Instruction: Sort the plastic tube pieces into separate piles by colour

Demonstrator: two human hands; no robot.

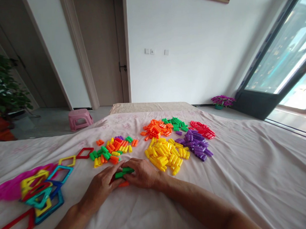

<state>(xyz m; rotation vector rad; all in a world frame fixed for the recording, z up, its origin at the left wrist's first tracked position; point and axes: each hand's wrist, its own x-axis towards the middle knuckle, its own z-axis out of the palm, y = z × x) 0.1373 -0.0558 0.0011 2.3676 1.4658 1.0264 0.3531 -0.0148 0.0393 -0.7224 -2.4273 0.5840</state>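
Both my hands rest together on the pink bedsheet (247, 178) near its front. My left hand (101, 186) and my right hand (142, 174) pinch a short row of joined plastic pieces between them: green pieces (123, 171) on top and an orange piece (124, 184) below. Just beyond my hands lies a mixed pile of small plastic pieces (111, 150). Sorted piles lie to the right of it: yellow (166, 154), orange (156, 128), green (176, 123), purple (194, 143) and red (203, 129).
Coloured diamond-shaped frames (42, 190) lie stacked at the left of the bed, with a magenta plastic piece (6, 190) under them. On the floor beyond stand a pink stool (79, 118), a leafy plant (4, 83) and a pot of purple flowers (222, 100). A glass door (280, 65) is at the right.
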